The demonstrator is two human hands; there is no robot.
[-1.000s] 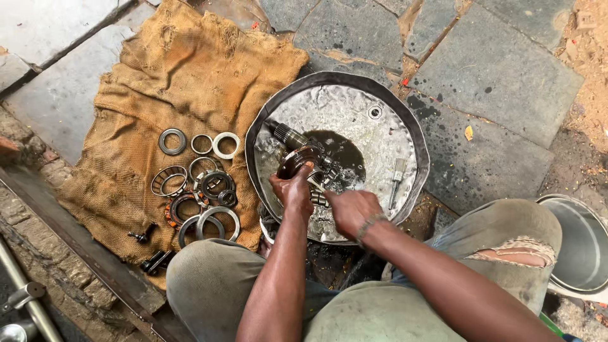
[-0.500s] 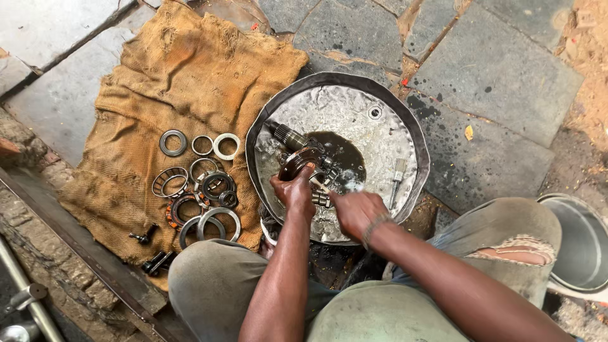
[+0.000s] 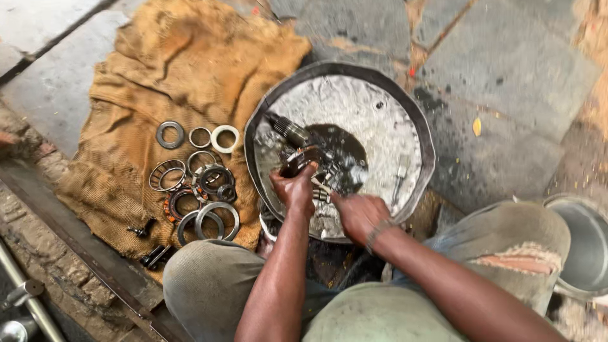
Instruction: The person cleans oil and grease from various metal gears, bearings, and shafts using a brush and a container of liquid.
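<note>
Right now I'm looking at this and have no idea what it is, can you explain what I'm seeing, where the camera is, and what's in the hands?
There is no machine here: a person crouches on stone paving and works bare-handed. The single picture comes from a camera on that person's head, looking down past the knees.

In front sits a round metal basin with a dark oily puddle. The left hand grips a dark geared shaft that lies tilted in the basin. The right hand is just beside it, over small metal parts; the blur hides what its fingers hold. A small brush-like tool lies in the basin too.

To the left, a burlap sack is spread out, with bearing rings and washers on it. A second metal bowl shows at the right edge.
</note>
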